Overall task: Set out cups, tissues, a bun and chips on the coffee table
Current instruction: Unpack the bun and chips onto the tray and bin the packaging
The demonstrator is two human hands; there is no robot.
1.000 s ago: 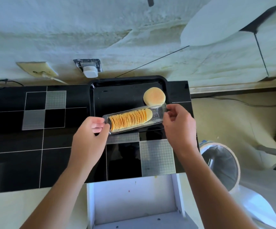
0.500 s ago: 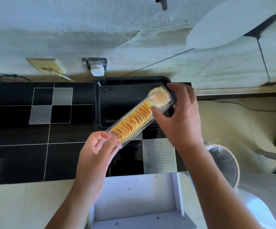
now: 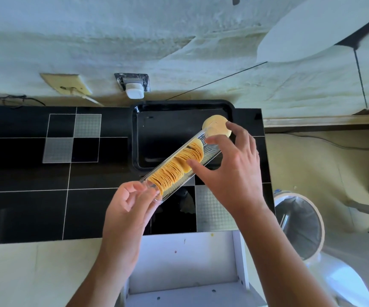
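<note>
A clear plastic chip container (image 3: 174,169) holding a row of yellow chips lies slanted above the black tiled coffee table (image 3: 24,207). My left hand (image 3: 130,204) grips its near lower end. My right hand (image 3: 232,173) grips its far upper end, thumb and fingers around the sides. A pale round bun (image 3: 215,124) sits at the right side of the black tray (image 3: 179,107), partly hidden behind the container's far end and my right fingers. No cups or tissues are in view.
The tray rests at the table's back edge against the wall. A white plug (image 3: 133,93) and a beige wall plate (image 3: 67,84) sit on the wall. A white shelf unit (image 3: 185,262) stands below the table's front edge, a bin (image 3: 298,227) to the right.
The chip container has tilted from lying level over the tray's front to a steep slant, far end raised toward the bun. My left hand dropped nearer; my right hand shifted onto the upper end.
</note>
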